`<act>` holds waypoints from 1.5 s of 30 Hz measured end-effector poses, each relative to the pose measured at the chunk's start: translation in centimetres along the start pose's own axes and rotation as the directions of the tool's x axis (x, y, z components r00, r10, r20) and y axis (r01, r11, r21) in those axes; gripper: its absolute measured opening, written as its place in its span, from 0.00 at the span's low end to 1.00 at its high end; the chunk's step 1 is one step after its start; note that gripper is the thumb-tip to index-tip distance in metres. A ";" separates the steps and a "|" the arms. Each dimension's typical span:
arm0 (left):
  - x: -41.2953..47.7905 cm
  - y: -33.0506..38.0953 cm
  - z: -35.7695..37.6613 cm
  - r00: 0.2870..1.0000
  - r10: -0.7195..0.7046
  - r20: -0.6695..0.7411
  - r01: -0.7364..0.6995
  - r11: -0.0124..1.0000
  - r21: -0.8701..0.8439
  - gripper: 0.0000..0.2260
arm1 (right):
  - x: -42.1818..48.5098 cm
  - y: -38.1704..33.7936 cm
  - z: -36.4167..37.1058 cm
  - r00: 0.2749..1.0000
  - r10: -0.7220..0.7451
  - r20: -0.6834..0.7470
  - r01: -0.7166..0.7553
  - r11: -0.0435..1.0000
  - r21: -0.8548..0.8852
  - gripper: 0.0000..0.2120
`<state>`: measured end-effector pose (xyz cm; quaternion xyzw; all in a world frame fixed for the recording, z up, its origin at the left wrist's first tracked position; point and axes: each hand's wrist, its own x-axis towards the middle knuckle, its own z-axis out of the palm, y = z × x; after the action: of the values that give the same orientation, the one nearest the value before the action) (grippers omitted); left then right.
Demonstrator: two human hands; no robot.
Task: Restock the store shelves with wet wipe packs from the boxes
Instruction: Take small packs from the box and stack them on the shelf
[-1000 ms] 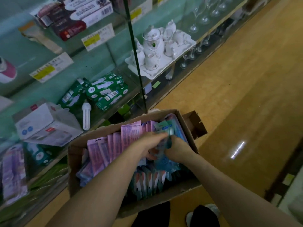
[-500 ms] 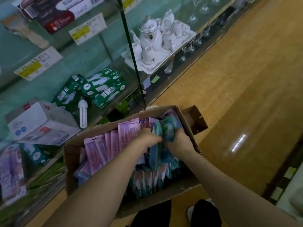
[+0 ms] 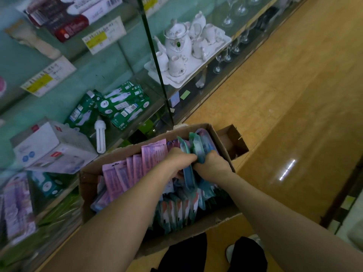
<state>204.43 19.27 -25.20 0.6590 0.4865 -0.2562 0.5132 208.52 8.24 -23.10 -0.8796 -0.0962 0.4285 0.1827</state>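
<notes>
Teal packs (image 3: 196,149) stand more upright than before, gripped by left hand (image 3: 177,160) and right hand (image 3: 214,166).

Retail shop, general household goods. Glass display shelving (image 3: 153,55) at left and centre of frame, fronted with yellow-and-white price labels (image 3: 104,34); stocked with green boxed light bulbs (image 3: 123,107) at centre left, a white porcelain tea set (image 3: 182,48) on a tray at upper centre, stemmed glasses (image 3: 224,57) at upper right. Open cardboard carton (image 3: 88,185) of pink and teal sealed packs (image 3: 153,156) at lower centre, beside the shelving; polished wood-toned floor (image 3: 294,95) at right.
</notes>
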 end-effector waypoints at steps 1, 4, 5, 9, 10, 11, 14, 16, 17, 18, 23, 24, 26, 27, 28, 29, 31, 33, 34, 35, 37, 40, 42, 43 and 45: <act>-0.5 0.3 -0.4 1.000 0.004 -0.002 -0.004 1.000 -0.016 0.14 | -0.5 -0.4 -0.7 0.999 -0.025 -0.019 0.025 1.000 -0.003 0.24; -2.1 1.9 -1.4 0.999 0.028 0.035 -0.024 0.995 -0.095 0.16 | -2.3 -1.6 -3.3 0.992 -0.109 -0.068 0.108 0.994 -0.013 0.21; -2.9 2.6 -1.7 0.998 0.043 0.051 -0.037 0.992 -0.117 0.14 | -2.8 -1.9 -4.3 0.989 -0.130 -0.076 0.129 0.992 -0.013 0.19; -5.9 6.4 -3.0 0.988 0.121 0.101 -0.109 0.988 -0.114 0.15 | -5.1 -2.6 -8.4 0.976 -0.151 -0.156 0.147 0.989 -0.036 0.11; -6.6 7.4 -3.2 0.985 0.141 0.102 -0.130 0.986 -0.108 0.16 | -5.7 -2.8 -9.6 0.970 -0.153 -0.190 0.150 0.988 -0.033 0.11; -7.4 8.6 -3.4 0.981 0.164 0.106 -0.153 0.983 -0.104 0.15 | -6.3 -3.0 -10.8 0.962 -0.160 -0.222 0.157 0.987 -0.030 0.11; -10.3 12.9 -3.5 0.967 0.211 0.143 -0.194 0.973 -0.123 0.11 | -8.5 -3.3 -14.7 0.931 -0.195 -0.310 0.187 0.981 -0.055 0.11; -12.6 16.0 -3.3 0.940 0.285 0.186 -0.267 0.957 -0.113 0.16 | -10.2 -3.1 -17.4 0.908 -0.198 -0.369 0.190 0.980 -0.058 0.12; -13.5 17.5 -3.1 0.919 0.326 0.222 -0.309 0.945 -0.109 0.21 | -11.2 -2.9 -18.8 0.895 -0.194 -0.401 0.193 0.980 -0.042 0.11; -14.7 19.0 -2.8 0.899 0.357 0.254 -0.342 0.934 -0.102 0.25 | -12.2 -2.7 -20.2 0.882 -0.187 -0.433 0.199 0.980 -0.018 0.11; -21.4 26.1 0.1 0.778 0.542 0.318 -0.546 0.834 -0.087 0.22 | -18.4 -0.8 -27.8 0.789 -0.144 -0.598 0.259 0.960 0.110 0.09; -23.0 27.3 0.8 0.755 0.567 0.328 -0.578 0.813 -0.074 0.24 | -19.6 -0.2 -29.2 0.766 -0.133 -0.629 0.266 0.956 0.121 0.09; -25.9 29.7 2.3 0.714 0.604 0.355 -0.624 0.778 -0.068 0.26 | -22.2 1.1 -32.0 0.717 -0.115 -0.688 0.275 0.953 0.127 0.10; -27.3 30.9 3.2 0.694 0.611 0.380 -0.634 0.769 -0.078 0.27 | -23.4 1.9 -33.3 0.693 -0.112 -0.713 0.280 0.952 0.122 0.10; -28.8 31.9 4.0 0.676 0.616 0.405 -0.640 0.763 -0.091 0.28 | -24.6 2.6 -34.6 0.669 -0.112 -0.735 0.287 0.951 0.117 0.10; -30.2 32.9 5.0 0.657 0.626 0.421 -0.650 0.753 -0.105 0.28 | -25.9 3.4 -35.9 0.645 -0.113 -0.756 0.294 0.950 0.108 0.10; -33.2 34.9 7.2 0.613 0.654 0.444 -0.680 0.722 -0.126 0.29 | -28.5 5.0 -38.3 0.591 -0.116 -0.798 0.282 0.957 0.070 0.08; -36.4 36.8 9.7 0.567 0.678 0.468 -0.706 0.692 -0.147 0.26 | -31.4 7.0 -40.8 0.528 -0.115 -0.841 0.258 0.966 0.029 0.07; -38.1 37.7 11.1 0.548 0.687 0.477 -0.720 0.678 -0.149 0.25 | -32.9 8.1 -42.0 0.495 -0.110 -0.862 0.246 0.969 0.017 0.08; -39.8 38.6 12.4 0.530 0.700 0.479 -0.738 0.659 -0.146 0.23 | -34.4 9.3 -43.2 0.461 -0.102 -0.882 0.227 0.974 0.006 0.08; -43.4 39.9 15.2 0.486 0.731 0.479 -0.785 0.606 -0.128 0.22 | -37.4 11.9 -45.5 0.395 -0.083 -0.915 0.177 0.984 -0.013 0.09; -48.6 41.5 19.8 0.402 0.755 0.518 -0.835 0.535 -0.132 0.22 | -42.1 16.0 -48.5 0.313 -0.059 -0.948 0.106 0.994 -0.027 0.10; -51.8 42.4 23.1 0.349 0.770 0.534 -0.863 0.486 -0.137 0.22 | -45.1 18.7 -50.2 0.255 -0.043 -0.966 0.058 0.998 -0.029 0.09; -53.3 42.8 24.7 0.320 0.778 0.541 -0.878 0.459 -0.139 0.22 | -46.7 20.1 -51.0 0.227 -0.034 -0.973 0.039 0.999 -0.026 0.09; -56.1 43.6 27.7 0.266 0.776 0.572 -0.894 0.420 -0.154 0.24 | -49.7 22.7 -52.3 0.172 -0.010 -0.985 -0.001 1.000 -0.010 0.09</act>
<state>226.17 -27.60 30.87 0.7534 -0.1418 -0.1741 0.6181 219.51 -41.19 33.10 -0.9496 0.0395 -0.2388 0.1991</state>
